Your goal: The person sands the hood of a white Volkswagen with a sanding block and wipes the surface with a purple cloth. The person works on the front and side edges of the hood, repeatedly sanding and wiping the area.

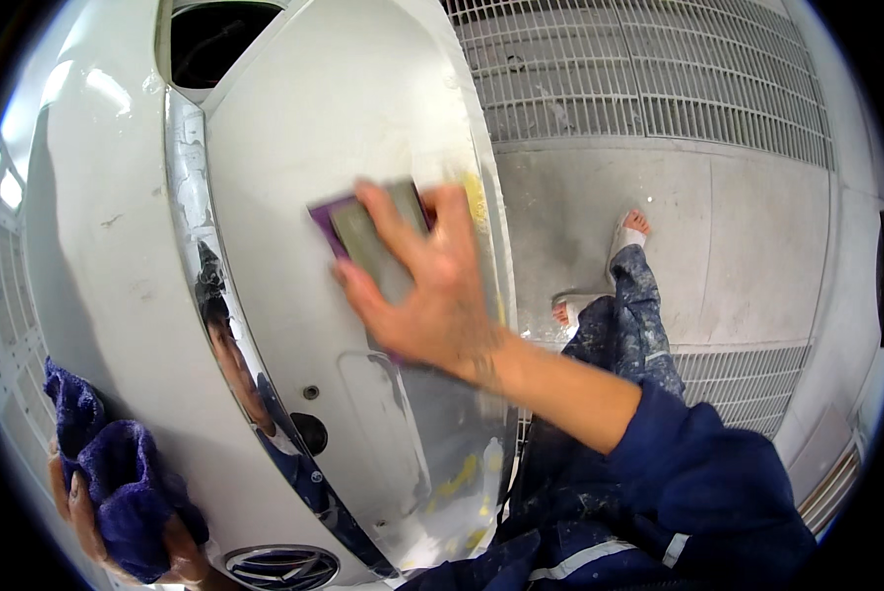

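A grey sanding block (363, 236) with a purple sheet around its edges lies against the white car panel (314, 118). My right hand (422, 295) is closed over the block, fingers and thumb spread along its sides, slightly blurred. At the lower left my left hand (79, 512) clutches a bunched purple cloth (132, 483), held over the white upper bodywork (117, 286). Part of that hand is hidden behind the cloth. Yellowish and grey patches show along the panel's right edge.
A glossy chrome strip (188, 148) curves down the bodywork to a round emblem (282, 566). At the top is a dark opening (215, 44); a small round hole (309, 433) sits lower on the panel. Floor gratings (649, 64) and my feet (631, 231) are at the right.
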### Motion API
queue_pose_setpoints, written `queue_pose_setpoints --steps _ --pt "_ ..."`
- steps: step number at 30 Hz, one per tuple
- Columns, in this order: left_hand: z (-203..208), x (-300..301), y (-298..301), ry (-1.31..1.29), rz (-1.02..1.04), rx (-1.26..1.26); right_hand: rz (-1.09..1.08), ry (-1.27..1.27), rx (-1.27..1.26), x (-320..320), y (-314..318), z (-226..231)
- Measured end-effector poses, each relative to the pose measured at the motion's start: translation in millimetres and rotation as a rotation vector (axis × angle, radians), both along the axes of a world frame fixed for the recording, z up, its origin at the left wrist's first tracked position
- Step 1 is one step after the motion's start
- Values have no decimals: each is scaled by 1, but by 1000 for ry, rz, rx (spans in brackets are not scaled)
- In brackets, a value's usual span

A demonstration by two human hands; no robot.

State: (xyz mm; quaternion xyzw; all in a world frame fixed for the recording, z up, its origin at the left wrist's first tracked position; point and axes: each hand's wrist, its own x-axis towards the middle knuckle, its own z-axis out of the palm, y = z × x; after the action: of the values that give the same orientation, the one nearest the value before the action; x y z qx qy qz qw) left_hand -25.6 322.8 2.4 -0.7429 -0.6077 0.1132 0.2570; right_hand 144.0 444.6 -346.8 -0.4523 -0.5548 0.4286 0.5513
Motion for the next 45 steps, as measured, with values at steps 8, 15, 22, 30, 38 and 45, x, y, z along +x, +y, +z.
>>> queue_pose_setpoints --steps 8,15,22,30,38,45 --pt "-11 -3 -1 -46 15 48 -99 34 -215 -11 -2 10" --pt "-20 2 -8 -80 39 26 -167 191 -251 -28 41 -4" --pt "-8 -8 2 -29 -17 15 -185 92 -180 -18 7 1" --pt "-9 -16 2 18 -31 6 -171 119 -128 -18 10 -4" --pt "-19 6 1 -41 58 -4 -285 120 -110 -32 79 -23" --pt "-10 9 4 -128 82 3 -113 92 -106 -10 22 -6"
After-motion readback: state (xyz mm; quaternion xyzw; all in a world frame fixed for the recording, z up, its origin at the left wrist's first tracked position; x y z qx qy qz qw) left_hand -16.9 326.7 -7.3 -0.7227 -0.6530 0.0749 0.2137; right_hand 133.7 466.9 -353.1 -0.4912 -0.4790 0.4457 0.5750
